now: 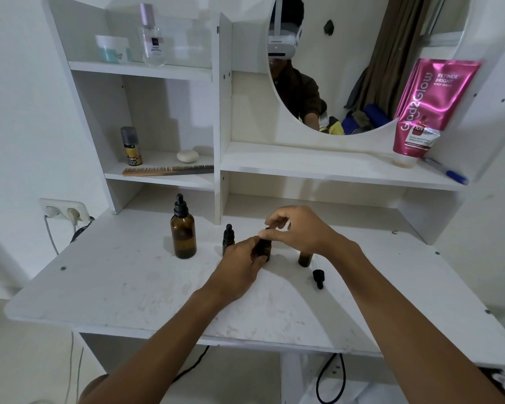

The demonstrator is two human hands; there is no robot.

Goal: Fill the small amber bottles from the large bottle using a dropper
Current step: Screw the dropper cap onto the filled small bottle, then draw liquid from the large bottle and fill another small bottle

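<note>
The left forearm point(164, 339) and right forearm point(405, 316) enter from the near edge and reach over the white table point(123, 287). At far left, a wall socket point(63, 211) carries plugged-in cables. The large amber bottle point(183, 233) stands upright at the far left of the work area, black dropper cap fitted, well apart from both hands. To its right stands the left small amber bottle point(228, 239), capped and upright, just beside the left hand point(239, 263). The left hand has its fingers curled round the body of the middle small amber bottle point(265, 247), which stands on the table at centre. The right hand point(301, 228) pinches the black top of the same bottle between thumb and forefinger, with the other fingers raised and loosely curled. The right small amber bottle point(304, 258) stands just beyond the right wrist, which hides its top. A loose dropper cap point(317, 278) lies on its side on the table, just near of that bottle. On the far shelf unit, left to right: a white jar point(111, 48), a clear perfume bottle point(152, 39), a spray can point(131, 147), a comb point(166, 170), a soap bar point(187, 156), a round mirror point(347, 68), a pink tube point(429, 109) and a blue pen point(449, 172).
</note>
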